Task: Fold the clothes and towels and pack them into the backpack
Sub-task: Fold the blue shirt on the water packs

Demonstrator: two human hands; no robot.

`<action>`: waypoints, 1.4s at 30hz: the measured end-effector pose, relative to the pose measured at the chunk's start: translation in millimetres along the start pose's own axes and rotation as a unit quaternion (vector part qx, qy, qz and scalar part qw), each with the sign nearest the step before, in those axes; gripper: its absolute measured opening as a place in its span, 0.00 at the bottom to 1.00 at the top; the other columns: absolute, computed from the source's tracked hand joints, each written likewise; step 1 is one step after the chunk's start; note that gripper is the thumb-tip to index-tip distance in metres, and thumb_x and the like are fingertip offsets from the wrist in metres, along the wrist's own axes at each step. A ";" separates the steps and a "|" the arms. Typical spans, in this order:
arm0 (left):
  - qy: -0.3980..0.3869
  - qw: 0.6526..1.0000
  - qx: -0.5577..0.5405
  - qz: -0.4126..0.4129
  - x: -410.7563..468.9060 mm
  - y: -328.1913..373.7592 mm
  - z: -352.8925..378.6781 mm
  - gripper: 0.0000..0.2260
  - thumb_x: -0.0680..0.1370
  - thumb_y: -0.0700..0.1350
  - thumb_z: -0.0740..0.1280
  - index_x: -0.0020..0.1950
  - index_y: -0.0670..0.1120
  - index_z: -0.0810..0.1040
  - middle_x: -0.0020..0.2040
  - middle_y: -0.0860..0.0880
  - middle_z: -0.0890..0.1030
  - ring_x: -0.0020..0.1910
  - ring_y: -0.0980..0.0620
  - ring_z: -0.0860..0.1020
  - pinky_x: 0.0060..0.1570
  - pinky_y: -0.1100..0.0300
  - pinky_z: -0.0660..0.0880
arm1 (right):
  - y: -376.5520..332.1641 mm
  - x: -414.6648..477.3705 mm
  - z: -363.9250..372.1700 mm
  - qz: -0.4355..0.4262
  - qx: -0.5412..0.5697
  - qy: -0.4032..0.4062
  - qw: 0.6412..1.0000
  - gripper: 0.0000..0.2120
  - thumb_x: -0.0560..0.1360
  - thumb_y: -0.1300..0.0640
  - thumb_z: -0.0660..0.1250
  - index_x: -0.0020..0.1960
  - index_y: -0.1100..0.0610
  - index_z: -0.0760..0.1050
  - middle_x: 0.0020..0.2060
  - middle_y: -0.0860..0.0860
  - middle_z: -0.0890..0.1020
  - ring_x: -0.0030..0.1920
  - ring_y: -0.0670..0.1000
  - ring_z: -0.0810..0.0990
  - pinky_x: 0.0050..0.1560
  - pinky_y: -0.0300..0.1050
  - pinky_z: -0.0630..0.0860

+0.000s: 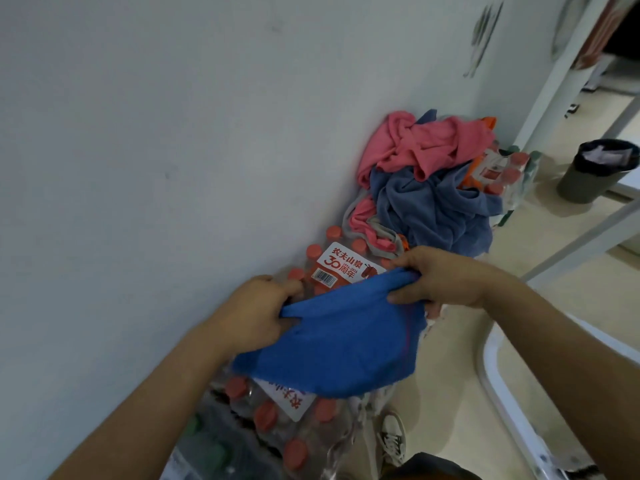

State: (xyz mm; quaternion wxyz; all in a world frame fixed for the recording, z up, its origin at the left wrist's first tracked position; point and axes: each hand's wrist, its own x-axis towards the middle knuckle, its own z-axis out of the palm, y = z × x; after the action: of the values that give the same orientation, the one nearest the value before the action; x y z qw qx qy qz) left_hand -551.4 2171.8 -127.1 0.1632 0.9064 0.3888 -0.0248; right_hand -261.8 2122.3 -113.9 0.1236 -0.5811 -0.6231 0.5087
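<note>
Both hands hold a bright blue towel [339,344] in the air, one at each upper corner. The left hand [256,313] has its fingers curled tight round a bunched corner of the cloth, knuckles toward the wall. The right hand [440,278] pinches the opposite corner between thumb and curled fingers, and the edge between the two hands is drawn fairly taut. Below that edge the towel hangs loose, with its lower part sagging in a rounded fold.

Under the towel, along the white wall [173,133], lie shrink-wrapped packs of water bottles [332,268] with red caps. One pack shows a red-and-white label just beyond the hands, and another pack [277,420] lies nearer the person, partly covered by the towel.

Farther along the wall sits an unfolded heap of laundry on top of more bottle packs: a pink garment [426,143] on top, a slate-blue garment [433,209] beneath it, and a pink-and-grey piece [370,226] trailing toward the right hand.

To the right stands a dark bin [595,171] lined with a bag. On the pale floor [450,358] near the bottom edge a white sneaker [393,438] shows.
</note>
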 end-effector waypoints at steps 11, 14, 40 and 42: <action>0.110 0.839 -0.524 -0.100 -106.4 52.5 -64.7 0.19 0.67 0.52 0.75 0.43 0.38 0.75 0.36 0.45 0.79 0.34 0.50 0.78 0.31 0.63 0.72 | -85.1 -44.6 -62.5 -0.082 0.099 -0.026 0.991 0.16 0.70 0.55 0.68 0.55 0.61 0.79 0.44 0.53 0.85 0.39 0.49 0.84 0.29 0.37 0.78; 0.150 0.756 -0.629 -0.104 -124.7 67.0 -51.2 0.21 0.64 0.54 0.78 0.41 0.41 0.76 0.36 0.43 0.76 0.34 0.50 0.75 0.29 0.64 0.69 | -96.2 -37.7 -74.5 -0.094 0.030 -0.037 0.994 0.12 0.71 0.55 0.68 0.51 0.61 0.80 0.32 0.51 0.80 0.25 0.45 0.74 0.22 0.36 0.68; 0.350 0.644 -0.346 -0.586 -47.9 65.5 88.3 0.07 0.74 0.36 0.66 0.44 0.48 0.72 0.38 0.52 0.79 0.39 0.51 0.77 0.33 0.61 0.69 | 6.8 132.5 14.4 -0.132 -0.214 0.155 0.955 0.04 0.78 0.57 0.62 0.50 0.57 0.68 0.42 0.61 0.80 0.44 0.63 0.79 0.38 0.47 0.65; 0.461 0.493 -0.499 -0.543 -50.4 70.0 84.8 0.08 0.76 0.36 0.66 0.50 0.48 0.71 0.40 0.49 0.82 0.38 0.53 0.79 0.31 0.65 0.72 | 6.8 134.0 20.4 -0.150 -0.177 0.165 0.959 0.06 0.77 0.59 0.63 0.52 0.60 0.70 0.42 0.62 0.80 0.44 0.63 0.79 0.39 0.49 0.69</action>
State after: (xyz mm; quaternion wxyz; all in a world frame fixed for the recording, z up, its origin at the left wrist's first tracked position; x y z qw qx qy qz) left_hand -529.7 2064.8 -179.2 0.3404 0.1661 0.7714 0.5113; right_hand -312.3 2224.9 -187.0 0.1943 -0.5691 -0.7545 0.2629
